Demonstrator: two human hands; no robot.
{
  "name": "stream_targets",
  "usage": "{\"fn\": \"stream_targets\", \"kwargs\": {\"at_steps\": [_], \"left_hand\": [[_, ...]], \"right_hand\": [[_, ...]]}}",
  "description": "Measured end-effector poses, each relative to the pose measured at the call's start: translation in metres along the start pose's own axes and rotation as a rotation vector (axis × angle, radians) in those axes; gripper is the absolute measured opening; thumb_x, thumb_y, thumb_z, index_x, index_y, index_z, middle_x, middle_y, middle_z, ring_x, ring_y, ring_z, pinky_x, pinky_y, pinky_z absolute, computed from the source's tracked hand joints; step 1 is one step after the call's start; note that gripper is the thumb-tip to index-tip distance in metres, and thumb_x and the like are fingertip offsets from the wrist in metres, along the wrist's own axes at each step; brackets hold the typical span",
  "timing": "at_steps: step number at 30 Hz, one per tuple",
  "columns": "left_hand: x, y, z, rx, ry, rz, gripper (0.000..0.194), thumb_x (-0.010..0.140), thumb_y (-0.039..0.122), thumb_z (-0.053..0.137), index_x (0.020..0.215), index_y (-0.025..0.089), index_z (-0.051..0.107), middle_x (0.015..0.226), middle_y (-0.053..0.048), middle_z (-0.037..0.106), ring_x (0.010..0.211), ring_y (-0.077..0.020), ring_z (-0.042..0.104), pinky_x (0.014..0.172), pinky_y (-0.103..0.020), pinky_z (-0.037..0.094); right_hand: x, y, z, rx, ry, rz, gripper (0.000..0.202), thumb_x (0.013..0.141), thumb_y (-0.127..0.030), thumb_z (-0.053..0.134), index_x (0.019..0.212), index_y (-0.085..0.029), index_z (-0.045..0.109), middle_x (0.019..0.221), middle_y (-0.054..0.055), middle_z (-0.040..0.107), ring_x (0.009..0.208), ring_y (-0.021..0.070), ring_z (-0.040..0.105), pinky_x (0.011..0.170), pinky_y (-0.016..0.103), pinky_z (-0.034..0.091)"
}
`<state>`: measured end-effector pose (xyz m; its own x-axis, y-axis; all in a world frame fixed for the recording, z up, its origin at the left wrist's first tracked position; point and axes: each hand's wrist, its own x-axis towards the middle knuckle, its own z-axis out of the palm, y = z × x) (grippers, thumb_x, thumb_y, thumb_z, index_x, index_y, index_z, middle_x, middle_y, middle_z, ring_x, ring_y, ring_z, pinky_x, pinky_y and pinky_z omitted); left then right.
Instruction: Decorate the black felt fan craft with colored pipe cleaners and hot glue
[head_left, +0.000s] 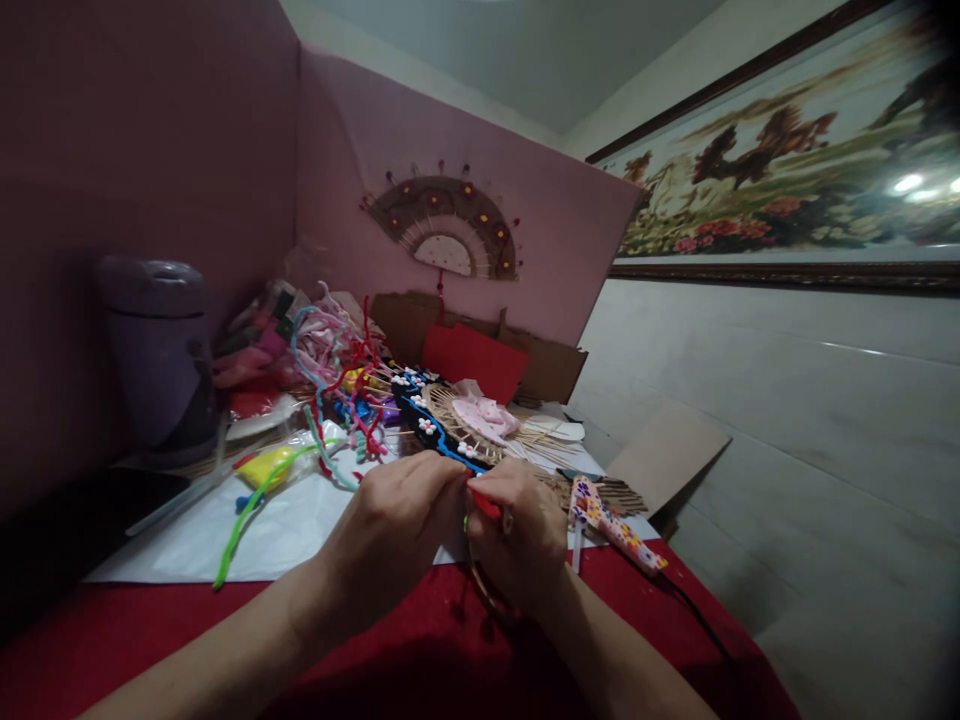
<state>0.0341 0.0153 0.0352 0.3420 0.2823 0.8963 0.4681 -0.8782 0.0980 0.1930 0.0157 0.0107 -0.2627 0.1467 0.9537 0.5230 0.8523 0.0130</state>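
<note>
My left hand and my right hand meet fingertip to fingertip over the table's near side, both closed in a pinch. A small red piece shows between the fingers of my right hand; its kind is hard to make out. The left fingertips touch its near end or lie right beside it, and what they grip is hidden. Just beyond my hands lies a handmade fan with a black band, blue trim, white flowers and thin sticks. Pink cloth rests at its middle.
A hot glue gun with a flowered body lies at right, its cord trailing. At left are tangled pipe cleaners, a yellow packet and a purple flask. Red card leans behind. A finished fan hangs on the pink board.
</note>
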Motion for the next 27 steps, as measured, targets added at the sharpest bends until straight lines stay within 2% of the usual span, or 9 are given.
{"fn": "stream_targets", "kwargs": {"at_steps": [6, 9, 12, 14, 17, 22, 24, 27], "left_hand": [[-0.004, -0.001, 0.004, 0.035, -0.015, 0.081, 0.018, 0.089, 0.009, 0.042, 0.086, 0.013, 0.059, 0.072, -0.007, 0.067, 0.062, -0.0157, 0.062, 0.056, -0.027, 0.050], [-0.004, 0.001, 0.004, 0.050, 0.037, 0.133, 0.024, 0.089, 0.006, 0.036, 0.093, 0.009, 0.059, 0.073, -0.009, 0.068, 0.064, -0.0175, 0.063, 0.056, -0.028, 0.051], [-0.004, 0.004, 0.002, 0.014, 0.037, 0.127, 0.023, 0.088, 0.006, 0.038, 0.094, 0.008, 0.060, 0.073, -0.010, 0.068, 0.064, -0.0176, 0.063, 0.056, -0.028, 0.051], [-0.003, 0.007, -0.001, -0.062, 0.019, 0.070, 0.018, 0.088, 0.009, 0.044, 0.088, 0.010, 0.062, 0.072, -0.008, 0.068, 0.063, -0.0163, 0.063, 0.056, -0.027, 0.051], [-0.001, 0.010, -0.005, -0.213, 0.017, -0.105, 0.016, 0.086, 0.012, 0.052, 0.076, 0.014, 0.064, 0.063, -0.002, 0.066, 0.054, -0.0114, 0.059, 0.050, -0.022, 0.047], [0.004, 0.010, -0.007, -0.651, -0.023, -0.422, 0.013, 0.083, 0.016, 0.057, 0.076, 0.014, 0.068, 0.054, 0.001, 0.063, 0.040, -0.0073, 0.054, 0.036, -0.016, 0.043], [0.005, 0.008, -0.007, -0.768, -0.032, -0.495, 0.013, 0.083, 0.017, 0.058, 0.077, 0.013, 0.068, 0.055, 0.000, 0.064, 0.039, -0.0078, 0.054, 0.036, -0.016, 0.044], [0.006, 0.007, -0.006, -0.789, -0.058, -0.521, 0.014, 0.083, 0.019, 0.057, 0.076, 0.013, 0.068, 0.052, 0.001, 0.061, 0.039, -0.0081, 0.054, 0.035, -0.016, 0.044]], "right_hand": [[-0.001, 0.001, 0.000, -0.042, -0.035, -0.014, 0.019, 0.082, -0.012, 0.050, 0.098, -0.021, 0.053, 0.078, 0.002, 0.063, 0.069, 0.0151, 0.058, 0.063, 0.029, 0.048], [0.002, -0.001, -0.001, -0.066, -0.003, -0.015, 0.019, 0.081, -0.010, 0.049, 0.097, -0.021, 0.053, 0.076, 0.002, 0.062, 0.068, 0.0148, 0.058, 0.062, 0.029, 0.048], [0.006, -0.004, -0.003, -0.062, 0.032, 0.004, 0.019, 0.080, -0.008, 0.051, 0.094, -0.021, 0.053, 0.074, 0.001, 0.061, 0.067, 0.0140, 0.058, 0.061, 0.028, 0.047], [0.008, -0.006, -0.004, -0.040, 0.031, 0.017, 0.018, 0.080, -0.008, 0.052, 0.093, -0.021, 0.053, 0.074, 0.001, 0.061, 0.067, 0.0140, 0.057, 0.061, 0.027, 0.046], [0.009, -0.007, -0.006, 0.000, 0.014, 0.026, 0.017, 0.081, -0.009, 0.051, 0.094, -0.020, 0.054, 0.075, 0.002, 0.062, 0.067, 0.0147, 0.057, 0.060, 0.028, 0.046], [0.009, -0.006, -0.006, 0.079, 0.004, 0.022, 0.019, 0.083, -0.010, 0.049, 0.097, -0.021, 0.053, 0.075, 0.002, 0.061, 0.067, 0.0149, 0.057, 0.060, 0.029, 0.047], [0.009, -0.005, -0.006, 0.089, 0.000, 0.028, 0.019, 0.083, -0.010, 0.050, 0.098, -0.021, 0.053, 0.077, 0.002, 0.061, 0.069, 0.0149, 0.058, 0.061, 0.029, 0.047], [0.009, -0.004, -0.007, 0.079, -0.004, 0.026, 0.019, 0.083, -0.009, 0.052, 0.098, -0.020, 0.054, 0.077, 0.003, 0.061, 0.070, 0.0149, 0.058, 0.063, 0.029, 0.048]]}}
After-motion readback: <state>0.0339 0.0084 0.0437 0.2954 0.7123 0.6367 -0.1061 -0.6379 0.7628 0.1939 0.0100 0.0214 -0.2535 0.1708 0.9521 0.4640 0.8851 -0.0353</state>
